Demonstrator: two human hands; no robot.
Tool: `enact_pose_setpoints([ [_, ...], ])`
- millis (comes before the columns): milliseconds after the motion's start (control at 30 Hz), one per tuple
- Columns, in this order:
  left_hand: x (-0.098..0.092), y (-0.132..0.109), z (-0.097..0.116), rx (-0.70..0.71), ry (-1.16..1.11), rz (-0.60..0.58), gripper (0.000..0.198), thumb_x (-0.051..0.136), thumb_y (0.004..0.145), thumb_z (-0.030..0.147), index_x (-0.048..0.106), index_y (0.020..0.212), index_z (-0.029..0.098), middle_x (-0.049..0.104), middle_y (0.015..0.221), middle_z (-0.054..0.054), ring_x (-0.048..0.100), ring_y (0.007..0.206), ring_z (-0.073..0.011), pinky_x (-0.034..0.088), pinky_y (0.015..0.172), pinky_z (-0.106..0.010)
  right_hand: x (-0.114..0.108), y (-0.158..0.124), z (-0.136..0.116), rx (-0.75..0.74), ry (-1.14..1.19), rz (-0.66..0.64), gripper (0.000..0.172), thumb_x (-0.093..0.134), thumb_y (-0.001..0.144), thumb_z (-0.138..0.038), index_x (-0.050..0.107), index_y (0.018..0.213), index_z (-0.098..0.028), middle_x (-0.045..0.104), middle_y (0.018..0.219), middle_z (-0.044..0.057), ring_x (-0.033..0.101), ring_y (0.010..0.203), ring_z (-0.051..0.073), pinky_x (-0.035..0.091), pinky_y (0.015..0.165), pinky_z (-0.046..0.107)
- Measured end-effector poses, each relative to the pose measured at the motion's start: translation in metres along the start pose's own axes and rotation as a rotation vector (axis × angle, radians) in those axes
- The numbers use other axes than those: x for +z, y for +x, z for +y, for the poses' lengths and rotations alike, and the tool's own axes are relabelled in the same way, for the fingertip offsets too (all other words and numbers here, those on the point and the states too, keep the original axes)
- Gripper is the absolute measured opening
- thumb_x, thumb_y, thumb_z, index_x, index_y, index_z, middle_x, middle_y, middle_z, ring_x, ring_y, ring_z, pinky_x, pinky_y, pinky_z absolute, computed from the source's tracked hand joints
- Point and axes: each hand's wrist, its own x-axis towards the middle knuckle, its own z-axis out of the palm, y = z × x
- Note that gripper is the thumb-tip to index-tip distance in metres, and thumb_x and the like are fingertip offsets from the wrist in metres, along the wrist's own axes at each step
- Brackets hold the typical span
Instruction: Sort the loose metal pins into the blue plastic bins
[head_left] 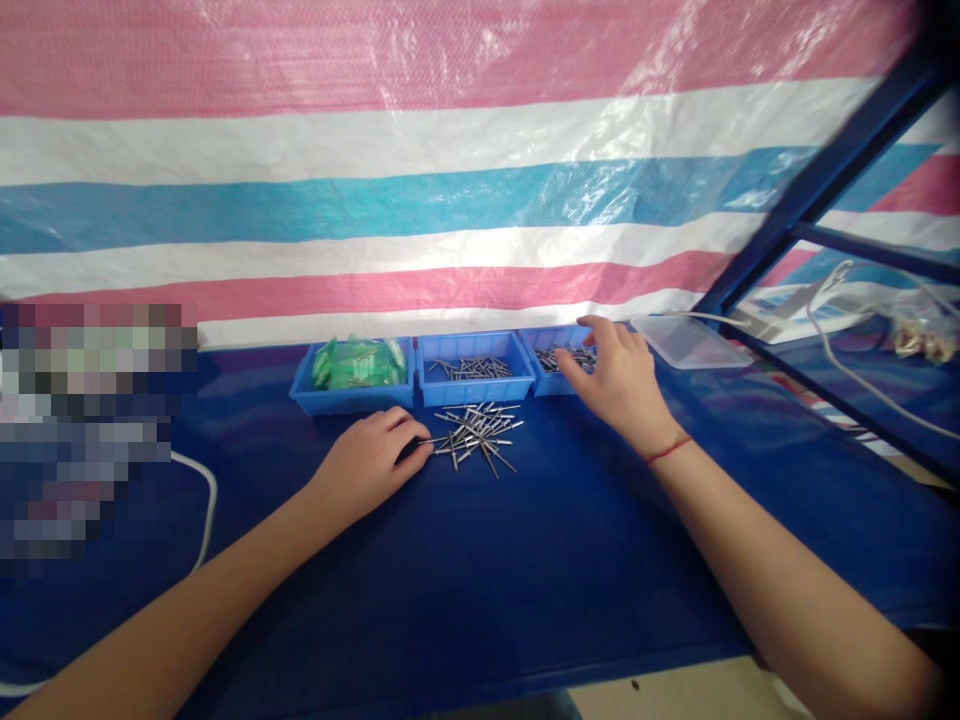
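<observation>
A loose pile of silvery blind rivets [480, 430] lies crosswise on the blue table. At the pile's left edge, my left hand [375, 455] has thumb and forefinger closed on the end of one rivet. My right hand [619, 380] is over the right blue bin [551, 386], thumb and fingers apart, with nothing seen between them. Small metal pieces show in that bin, partly covered by the hand. The middle blue bin [480, 392] contains more rivets. Green plastic packets [360, 362] fill the left blue bin [352, 402].
A clear plastic lid [690, 342] lies right of the bins. Beyond it are a dark blue metal frame [825, 130], a white cable [847, 345] and a bag of brass-coloured pieces [922, 340]. A striped plastic sheet [450, 200] hangs behind. Another cable [210, 490] runs at left.
</observation>
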Motion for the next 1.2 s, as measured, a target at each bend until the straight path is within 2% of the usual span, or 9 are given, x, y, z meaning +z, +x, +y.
enact_pose_setpoints([
  [100,0.003,0.000,0.002,0.001,-0.038,-0.005,0.024,0.042,0.095,0.031,0.063,0.093,0.019,0.061,0.095,-0.005,0.059,0.088,-0.0184,0.045,0.082,-0.031,-0.004,-0.008,-0.024,-0.159,0.119,-0.072,0.044,0.053,0.086,-0.038,0.052,0.122,-0.015,0.064,0.097,0.012,0.055,0.090,0.029,0.041,0.082,0.043],
  [200,0.006,0.001,0.004,-0.011,-0.023,0.001,0.025,0.039,0.096,0.030,0.060,0.090,0.018,0.061,0.091,-0.005,0.057,0.085,-0.0187,0.044,0.079,-0.031,-0.011,-0.018,-0.046,-0.294,0.232,-0.148,0.034,0.052,0.087,-0.034,0.057,0.115,-0.016,0.064,0.096,0.010,0.054,0.089,0.027,0.041,0.084,0.042],
  [333,0.010,0.002,0.005,-0.078,-0.013,0.001,0.026,0.035,0.097,0.029,0.057,0.091,0.016,0.062,0.087,-0.006,0.057,0.083,-0.0209,0.042,0.077,-0.035,-0.018,-0.030,-0.068,-0.389,0.377,-0.242,0.017,0.052,0.088,-0.027,0.064,0.097,-0.018,0.066,0.093,0.008,0.055,0.089,0.024,0.043,0.084,0.040],
  [467,0.014,0.001,0.009,-0.160,-0.164,0.061,0.021,0.035,0.097,0.029,0.052,0.093,0.017,0.062,0.084,-0.004,0.057,0.079,-0.0199,0.042,0.072,-0.033,-0.018,-0.042,-0.085,-0.456,0.482,-0.316,0.013,0.054,0.089,-0.024,0.066,0.088,-0.018,0.066,0.093,0.007,0.056,0.090,0.022,0.044,0.084,0.038],
  [600,0.016,-0.002,0.019,-0.131,-0.358,0.113,0.017,0.036,0.097,0.028,0.049,0.094,0.019,0.060,0.087,-0.003,0.058,0.080,-0.0171,0.042,0.073,-0.029,-0.019,-0.050,-0.096,-0.324,0.682,-0.355,0.008,0.061,0.086,-0.026,0.066,0.084,-0.019,0.067,0.088,0.005,0.058,0.084,0.019,0.045,0.081,0.035],
  [700,0.015,-0.003,0.025,-0.090,-0.415,0.106,0.016,0.037,0.097,0.028,0.049,0.093,0.019,0.059,0.084,-0.001,0.058,0.078,-0.0155,0.041,0.072,-0.027,-0.020,-0.051,-0.099,-0.173,0.789,-0.364,0.010,0.061,0.085,-0.021,0.064,0.075,-0.020,0.066,0.080,0.003,0.059,0.080,0.017,0.046,0.076,0.032],
  [767,0.014,-0.003,0.026,-0.081,-0.434,0.113,0.015,0.037,0.097,0.027,0.049,0.093,0.019,0.059,0.084,-0.001,0.057,0.077,-0.0148,0.041,0.072,-0.026,-0.021,-0.051,-0.100,-0.127,0.839,-0.389,0.010,0.062,0.084,-0.020,0.064,0.073,-0.020,0.066,0.077,0.002,0.059,0.078,0.016,0.046,0.073,0.030],
  [967,0.014,-0.005,0.026,-0.053,-0.443,0.104,0.014,0.040,0.096,0.027,0.051,0.095,0.019,0.059,0.085,-0.001,0.057,0.078,-0.0144,0.042,0.073,-0.026,-0.020,-0.051,-0.101,-0.132,0.975,-0.404,0.011,0.063,0.083,-0.019,0.065,0.072,-0.021,0.067,0.077,0.001,0.059,0.075,0.014,0.046,0.071,0.028],
  [1200,0.011,-0.002,0.028,-0.004,-0.445,0.093,0.013,0.044,0.095,0.027,0.054,0.094,0.018,0.059,0.086,-0.001,0.057,0.081,-0.0142,0.042,0.075,-0.026,-0.018,-0.052,-0.101,-0.121,1.010,-0.402,0.010,0.061,0.084,-0.019,0.067,0.076,-0.021,0.067,0.076,0.001,0.059,0.074,0.014,0.046,0.071,0.029],
])
